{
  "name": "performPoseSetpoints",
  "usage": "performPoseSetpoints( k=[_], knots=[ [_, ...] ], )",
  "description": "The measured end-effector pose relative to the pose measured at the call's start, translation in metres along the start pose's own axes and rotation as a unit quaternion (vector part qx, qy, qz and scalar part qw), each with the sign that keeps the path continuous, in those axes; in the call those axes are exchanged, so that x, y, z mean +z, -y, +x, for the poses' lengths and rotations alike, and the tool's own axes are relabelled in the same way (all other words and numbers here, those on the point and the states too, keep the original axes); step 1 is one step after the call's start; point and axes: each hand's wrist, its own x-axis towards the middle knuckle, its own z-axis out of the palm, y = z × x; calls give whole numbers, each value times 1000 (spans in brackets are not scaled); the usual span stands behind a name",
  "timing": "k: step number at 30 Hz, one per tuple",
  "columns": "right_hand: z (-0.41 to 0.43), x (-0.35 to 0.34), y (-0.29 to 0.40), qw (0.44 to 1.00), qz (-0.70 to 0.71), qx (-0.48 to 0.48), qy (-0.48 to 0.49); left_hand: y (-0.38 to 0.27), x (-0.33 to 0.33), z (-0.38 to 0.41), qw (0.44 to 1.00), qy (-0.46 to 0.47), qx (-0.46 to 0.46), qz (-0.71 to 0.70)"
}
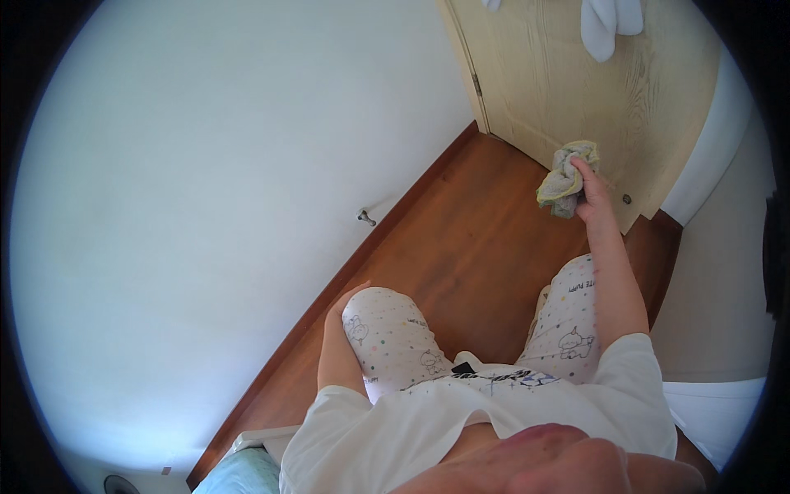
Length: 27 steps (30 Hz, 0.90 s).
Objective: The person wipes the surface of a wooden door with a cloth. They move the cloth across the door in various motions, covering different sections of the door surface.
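My right hand (592, 191) holds a crumpled, light grey cloth (563, 182) with yellow and green edging. It hangs in front of the lower part of a pale wood-grain door (555, 80), above the floor. My left hand (353, 297) rests against the outer side of my left knee (382, 309), and its fingers are mostly hidden there. My legs are spread apart, in white printed trousers.
Reddish-brown wood flooring (457, 247) meets a white wall (216, 185) along a dark skirting board (345, 278). A metal doorstop (365, 216) juts out low on that wall. White hanging fabric pieces (602, 28) show against the door. Light blue fabric (244, 474) lies at lower left.
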Motion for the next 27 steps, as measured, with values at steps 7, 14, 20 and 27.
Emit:
performPoseSetpoints(
  k=[7,14,20,27],
  knots=[
    [4,6,-5,1000,27,-1,16,6,7,-18,997,21,1,-79],
    [26,-2,-12,998,28,-49,-15,1,16,-26,987,59,-18,-146],
    [17,5,-18,999,33,8,20,-14,41,-38,972,144,131,-132],
    [-19,23,-11,995,60,58,57,-45,73,2,979,175,76,-66]
  ],
)
